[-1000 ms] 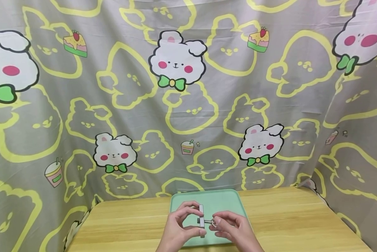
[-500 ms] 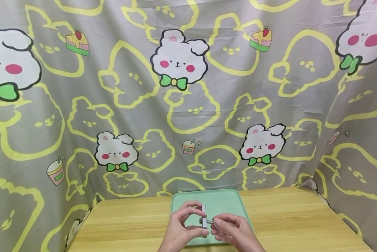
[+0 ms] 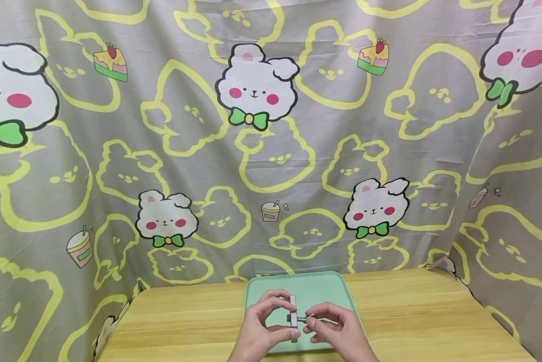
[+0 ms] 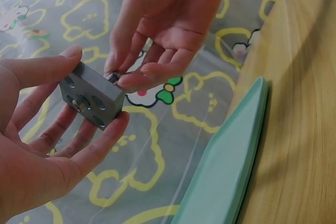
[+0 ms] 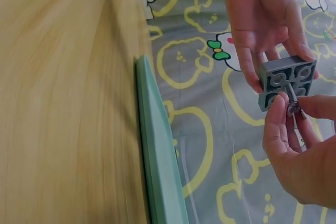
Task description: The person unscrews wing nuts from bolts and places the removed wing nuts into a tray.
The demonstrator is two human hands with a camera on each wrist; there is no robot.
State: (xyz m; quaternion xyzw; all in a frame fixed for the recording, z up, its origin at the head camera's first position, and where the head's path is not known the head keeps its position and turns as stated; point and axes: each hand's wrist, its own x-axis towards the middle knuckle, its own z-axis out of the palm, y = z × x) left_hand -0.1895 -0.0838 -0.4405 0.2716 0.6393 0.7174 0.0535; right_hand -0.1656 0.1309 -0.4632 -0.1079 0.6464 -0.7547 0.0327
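Observation:
My left hand holds a grey square block upright by its edges, thumb on one edge and fingers on the opposite one. Round holes show at the block's corners in the left wrist view, and a threaded tip pokes out of the central hole. From the other face, which is ribbed, a metal screw sticks out toward my right hand. Thumb and fingertips of that hand pinch the screw's shiny outer end, which they partly cover. Both hands are above the green tray in the head view.
A mint-green tray with a raised rim lies on the wood-grain table. Behind and at both sides of the table hangs a grey curtain with yellow outlines and white rabbit faces.
My right thumb and fingers have shifted round the screw's end, hiding the shiny part that showed earlier. The left hand keeps the block in nearly the same place.

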